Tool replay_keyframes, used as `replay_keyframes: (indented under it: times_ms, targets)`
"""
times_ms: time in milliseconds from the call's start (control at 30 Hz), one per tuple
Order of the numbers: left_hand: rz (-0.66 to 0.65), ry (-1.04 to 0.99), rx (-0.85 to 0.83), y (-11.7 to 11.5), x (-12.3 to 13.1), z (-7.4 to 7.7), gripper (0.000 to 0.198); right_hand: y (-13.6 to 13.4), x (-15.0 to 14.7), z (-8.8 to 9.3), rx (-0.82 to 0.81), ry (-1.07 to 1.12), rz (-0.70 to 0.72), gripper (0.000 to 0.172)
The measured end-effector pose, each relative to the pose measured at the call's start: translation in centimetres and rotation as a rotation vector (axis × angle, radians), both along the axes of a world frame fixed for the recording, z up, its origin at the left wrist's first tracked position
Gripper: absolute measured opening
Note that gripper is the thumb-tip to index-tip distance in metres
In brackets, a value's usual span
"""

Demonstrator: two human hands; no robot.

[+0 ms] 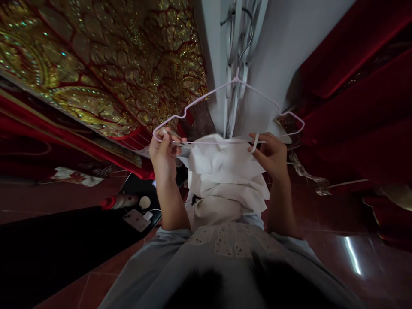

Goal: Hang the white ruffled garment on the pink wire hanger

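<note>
A pale pink wire hanger (206, 96) hangs by its metal hook from a white wall fitting (240, 30). A white garment (225, 171) droops from the hanger's lower bar. My left hand (164, 150) is closed on the hanger's left end together with a strap of the garment. My right hand (272, 154) pinches a white strap of the garment against the bar near the hanger's right side.
A gold-embroidered red cloth (106, 64) hangs at the left, and red velvet curtains (360, 98) at the right. On a dark surface at lower left lie a phone (137, 219), a charger (148, 214) and a red-capped bottle (117, 201). The floor is reddish tile (354, 257).
</note>
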State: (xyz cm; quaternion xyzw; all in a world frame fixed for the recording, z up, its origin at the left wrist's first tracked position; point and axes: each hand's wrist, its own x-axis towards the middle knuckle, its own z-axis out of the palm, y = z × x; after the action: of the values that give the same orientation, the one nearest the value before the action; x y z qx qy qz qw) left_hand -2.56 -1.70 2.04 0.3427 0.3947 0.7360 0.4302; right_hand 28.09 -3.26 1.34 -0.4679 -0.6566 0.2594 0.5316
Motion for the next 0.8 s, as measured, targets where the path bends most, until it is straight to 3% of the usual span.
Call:
replay_keyframes:
  times_ms: [167,267,400,533,667,733,800]
  targets:
    - [0.287,-0.026,0.117,-0.1,-1.2,-0.4,0.019,-0.2,0.3,-0.6,0.012,0.000,-0.050,0.041]
    - [0.385,0.079,0.197,0.2,-2.0,-0.8,0.006,-0.3,0.5,-0.7,0.000,-0.008,-0.056,0.044]
    - [0.249,0.360,0.347,0.8,-2.8,-0.3,0.020,-0.2,0.4,-0.9,0.017,-0.019,-0.045,0.048]
    - [0.082,0.608,0.243,1.3,-2.2,2.4,0.030,-0.2,-0.1,-1.2,0.047,-0.004,-0.011,0.047]
    - [-0.034,0.586,-0.007,1.8,-0.9,5.3,0.016,-0.5,-0.3,-1.4,0.046,-0.004,-0.047,0.044]
    - [-0.058,0.568,-0.058,2.1,-0.6,5.7,0.019,-0.7,-0.2,-1.4,0.049,-0.009,-0.054,0.045]
    - [-0.042,0.547,-0.028,2.5,-0.5,5.2,0.019,-0.8,-0.1,-1.3,0.058,-0.015,-0.054,0.046]
